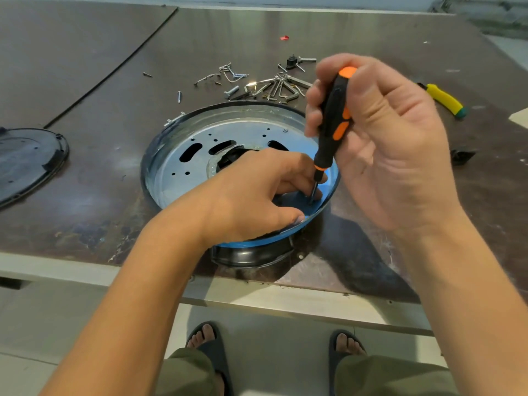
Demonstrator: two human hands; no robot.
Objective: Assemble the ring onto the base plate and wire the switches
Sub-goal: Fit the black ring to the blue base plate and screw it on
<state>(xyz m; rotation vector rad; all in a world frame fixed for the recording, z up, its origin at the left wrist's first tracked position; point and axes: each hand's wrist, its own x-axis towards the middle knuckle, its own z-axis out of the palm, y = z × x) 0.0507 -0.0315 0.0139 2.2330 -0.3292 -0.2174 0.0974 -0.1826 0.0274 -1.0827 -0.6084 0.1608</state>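
Observation:
A round metal base plate with slots and holes lies in the middle of the table, with a blue-tinted ring around its rim and a black housing under its near edge. My right hand grips a black and orange screwdriver, held upright with its tip down at the plate's near right rim. My left hand rests inside the plate, its fingers curled at the screwdriver tip, pinching a small screw that is mostly hidden.
A pile of loose screws, bolts and hex keys lies behind the plate. A yellow-handled tool is at the right, a black round cover at the left. The table edge runs close to my body.

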